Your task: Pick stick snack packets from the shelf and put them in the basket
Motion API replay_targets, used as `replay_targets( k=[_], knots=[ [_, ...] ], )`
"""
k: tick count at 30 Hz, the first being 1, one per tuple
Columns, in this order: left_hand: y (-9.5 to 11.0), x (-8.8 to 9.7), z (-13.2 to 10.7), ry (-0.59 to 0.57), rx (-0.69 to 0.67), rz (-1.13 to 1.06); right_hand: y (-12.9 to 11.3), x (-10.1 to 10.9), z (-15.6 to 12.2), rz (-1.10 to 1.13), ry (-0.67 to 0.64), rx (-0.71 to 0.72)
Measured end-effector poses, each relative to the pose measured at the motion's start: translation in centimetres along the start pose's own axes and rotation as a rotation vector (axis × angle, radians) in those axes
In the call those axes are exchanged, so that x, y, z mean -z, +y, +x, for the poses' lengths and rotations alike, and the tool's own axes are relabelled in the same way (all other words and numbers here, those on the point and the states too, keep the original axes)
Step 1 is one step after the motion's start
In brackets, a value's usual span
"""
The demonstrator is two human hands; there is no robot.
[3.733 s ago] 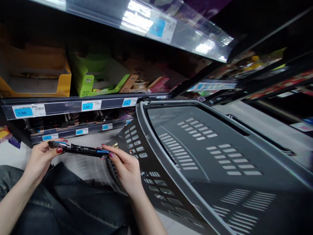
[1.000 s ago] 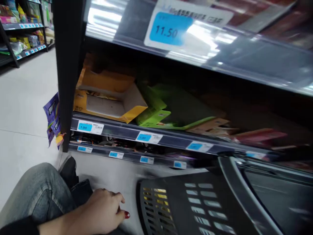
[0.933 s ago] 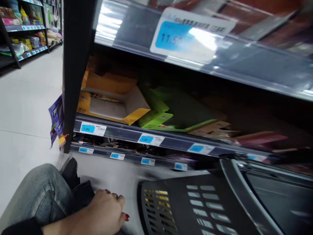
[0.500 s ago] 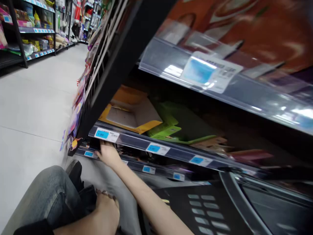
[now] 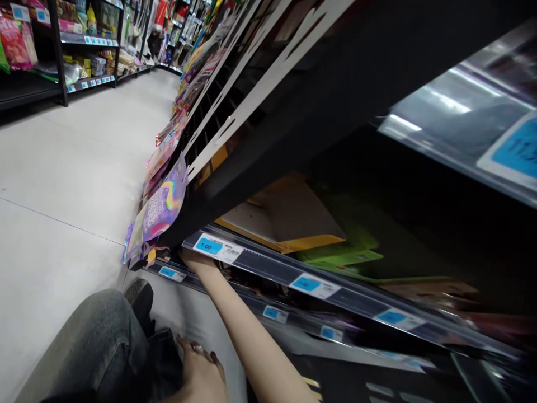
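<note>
My right hand [image 5: 196, 262] reaches in under the edge of a low shelf, into the narrow bottom tier. The shelf strip [image 5: 260, 267] covers its fingers, so what they touch is hidden. Dark small goods on that bottom tier are too dim to make out. My left hand [image 5: 203, 369] is low by my bent knee [image 5: 94, 341], fingers apart, with a ring on one finger. It appears to hold nothing. Above my right wrist, a yellow-edged open carton [image 5: 289, 224] and a green carton [image 5: 339, 254] lie on the shelf.
A black shelf post [image 5: 268, 162] slants across the view. Purple packets [image 5: 159, 210] hang on the rack's end, beside the pale floor [image 5: 75, 179]. A dark basket [image 5: 335, 375] stands at the lower right. Stocked shelves [image 5: 88, 39] line the aisle's far side.
The view has swung, so the shelf end and packets look larger and nearer. My right hand has gone deeper beneath the shelf edge, its fingers now hidden. My left hand stays beside the knee.
</note>
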State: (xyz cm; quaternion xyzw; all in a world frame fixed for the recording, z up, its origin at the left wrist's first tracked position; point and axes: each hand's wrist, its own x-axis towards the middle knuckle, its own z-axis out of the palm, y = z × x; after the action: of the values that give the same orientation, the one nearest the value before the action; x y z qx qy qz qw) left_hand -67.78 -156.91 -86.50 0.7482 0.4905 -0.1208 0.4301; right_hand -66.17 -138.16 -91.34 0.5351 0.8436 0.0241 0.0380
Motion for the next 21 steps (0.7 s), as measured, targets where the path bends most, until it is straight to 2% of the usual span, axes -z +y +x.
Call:
replay_targets(
  k=[8, 16, 21],
  knots=[
    [0.0, -0.4, -0.1, 0.016, 0.003, 0.013, 0.7, -0.4, 0.9, -0.059, 0.047, -0.005],
    [0.1, -1.0, 0.0, 0.064, 0.016, 0.021, 2.0, -0.1, 0.2, -0.063, 0.056, -0.037],
    [0.0, -2.1, 0.5, 0.094, 0.009, 0.009, 2.8, 0.0, 0.5, -0.033, 0.048, -0.042]
  ],
)
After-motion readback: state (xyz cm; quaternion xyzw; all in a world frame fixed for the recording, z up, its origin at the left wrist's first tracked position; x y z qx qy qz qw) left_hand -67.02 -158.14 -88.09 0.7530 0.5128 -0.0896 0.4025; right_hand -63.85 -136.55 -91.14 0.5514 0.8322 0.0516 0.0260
